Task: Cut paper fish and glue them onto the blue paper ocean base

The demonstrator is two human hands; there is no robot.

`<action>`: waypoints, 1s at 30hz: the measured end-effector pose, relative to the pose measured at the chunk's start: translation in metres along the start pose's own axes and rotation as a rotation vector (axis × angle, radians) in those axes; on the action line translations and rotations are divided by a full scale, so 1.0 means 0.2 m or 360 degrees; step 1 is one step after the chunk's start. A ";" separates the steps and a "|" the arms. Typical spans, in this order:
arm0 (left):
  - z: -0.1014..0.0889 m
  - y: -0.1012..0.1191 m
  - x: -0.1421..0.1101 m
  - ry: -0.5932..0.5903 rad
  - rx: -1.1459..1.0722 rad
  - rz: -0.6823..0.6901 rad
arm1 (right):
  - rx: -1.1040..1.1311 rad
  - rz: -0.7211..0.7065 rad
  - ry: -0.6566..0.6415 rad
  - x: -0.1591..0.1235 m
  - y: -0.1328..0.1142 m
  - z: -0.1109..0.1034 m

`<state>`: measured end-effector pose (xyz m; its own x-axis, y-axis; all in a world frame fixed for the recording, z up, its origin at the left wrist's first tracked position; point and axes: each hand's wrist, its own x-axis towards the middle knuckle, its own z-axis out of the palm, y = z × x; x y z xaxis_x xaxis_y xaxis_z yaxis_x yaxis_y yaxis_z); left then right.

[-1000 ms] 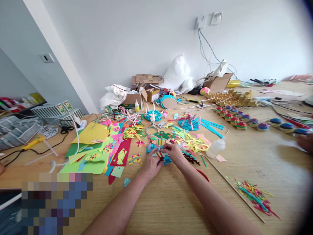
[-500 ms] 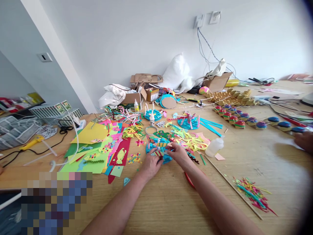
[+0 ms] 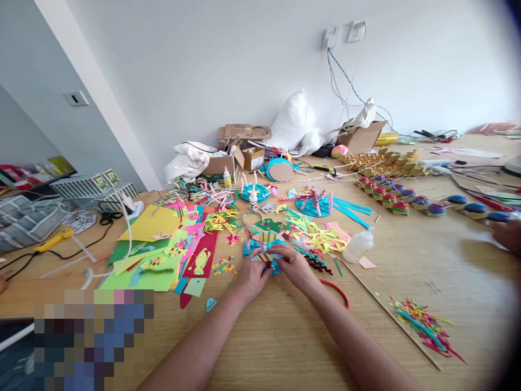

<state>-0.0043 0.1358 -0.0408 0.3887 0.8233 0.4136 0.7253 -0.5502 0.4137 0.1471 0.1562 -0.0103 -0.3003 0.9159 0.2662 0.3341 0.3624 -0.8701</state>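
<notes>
My left hand (image 3: 251, 275) and my right hand (image 3: 293, 266) meet over a small blue paper craft piece (image 3: 264, 252) with striped bits on it, lying on the wooden table (image 3: 285, 336). Both hands pinch at this piece with curled fingers. A red curved strip (image 3: 337, 288) lies just right of my right wrist. A dark curly paper strip (image 3: 315, 264) sits beside my right hand. Coloured paper sheets (image 3: 157, 239) lie to the left of my left hand.
A white glue bottle (image 3: 358, 245) lies on its side to the right, with a long wooden stick (image 3: 386, 312) and a heap of paper shreds (image 3: 423, 326) nearer me. Another person's hand (image 3: 507, 234) rests at the far right edge. Boxes and bags (image 3: 244, 146) stand at the wall.
My hands stay on the blue piece with small finger shifts. My right arm moved a little, showing more of the red strip.
</notes>
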 end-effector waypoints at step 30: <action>0.00 0.01 0.00 -0.0016 -0.0027 -0.0026 | 0.0200 0.0111 0.0146 -0.02 0.08 0.04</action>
<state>-0.0036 0.1341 -0.0404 0.3825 0.8336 0.3984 0.7220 -0.5388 0.4341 0.1465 0.1569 -0.0283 -0.1955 0.9521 0.2352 0.2350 0.2783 -0.9313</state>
